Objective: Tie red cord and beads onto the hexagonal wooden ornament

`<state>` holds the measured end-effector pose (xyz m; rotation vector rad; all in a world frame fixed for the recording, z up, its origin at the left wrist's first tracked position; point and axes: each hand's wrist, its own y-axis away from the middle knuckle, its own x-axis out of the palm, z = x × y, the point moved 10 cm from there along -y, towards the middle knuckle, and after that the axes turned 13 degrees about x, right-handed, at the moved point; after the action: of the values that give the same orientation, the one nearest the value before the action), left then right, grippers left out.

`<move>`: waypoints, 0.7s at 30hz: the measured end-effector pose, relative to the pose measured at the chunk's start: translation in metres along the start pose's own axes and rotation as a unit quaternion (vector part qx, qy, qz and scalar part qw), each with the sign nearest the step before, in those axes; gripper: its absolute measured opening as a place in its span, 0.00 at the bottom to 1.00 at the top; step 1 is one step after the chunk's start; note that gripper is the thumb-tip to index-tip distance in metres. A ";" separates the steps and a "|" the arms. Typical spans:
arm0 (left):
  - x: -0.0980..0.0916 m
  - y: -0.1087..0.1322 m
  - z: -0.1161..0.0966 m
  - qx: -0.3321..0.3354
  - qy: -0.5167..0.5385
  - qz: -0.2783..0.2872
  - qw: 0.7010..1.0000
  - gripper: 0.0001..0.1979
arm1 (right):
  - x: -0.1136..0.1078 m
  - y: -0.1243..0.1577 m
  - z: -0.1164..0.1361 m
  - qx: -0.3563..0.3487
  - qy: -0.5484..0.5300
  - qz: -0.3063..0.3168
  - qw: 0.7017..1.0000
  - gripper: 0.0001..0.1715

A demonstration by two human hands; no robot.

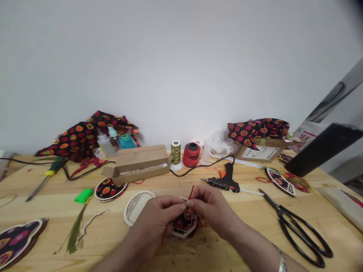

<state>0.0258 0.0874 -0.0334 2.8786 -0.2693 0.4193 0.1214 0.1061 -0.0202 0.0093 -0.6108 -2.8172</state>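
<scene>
In the middle foreground lies an octagonal wooden frame (183, 229) backed with dark patterned fabric, partly covered by my hands. My left hand (159, 217) is pinched at its top edge, fingertips meeting those of my other hand. My right hand (211, 207) pinches a red cord (191, 192), whose end sticks up above the fingers. What the left fingertips grip is too small to make out. Beside my left hand sits a round pale wooden frame (133, 207) with a slatted panel, partly hidden by that hand.
Behind my hands lie a black glue gun (225, 181), a red thread spool (191, 155), a green thread spool (176, 153) and an open cardboard box (141, 162). Large black scissors (295, 226) rest at right. A screwdriver (47, 177) and a green tassel (77, 226) are at left.
</scene>
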 end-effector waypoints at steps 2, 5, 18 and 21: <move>0.000 0.001 0.006 -0.023 0.011 0.001 1.000 0.07 | 0.002 0.001 0.001 0.001 -0.011 0.010 1.000 0.06; 0.000 0.001 0.008 -0.038 0.011 0.008 0.999 0.09 | 0.003 0.003 0.005 -0.002 -0.016 0.016 1.000 0.06; 0.001 0.003 0.010 -0.050 0.012 0.020 0.999 0.09 | 0.004 0.004 0.009 -0.005 0.017 0.026 0.999 0.08; 0.000 0.002 0.008 -0.046 0.029 0.014 0.998 0.08 | 0.005 0.004 0.011 -0.010 0.039 0.040 0.998 0.10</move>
<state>0.0274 0.0833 -0.0407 2.7715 -0.3099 0.4816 0.1169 0.1056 -0.0082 0.0898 -0.5526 -2.7316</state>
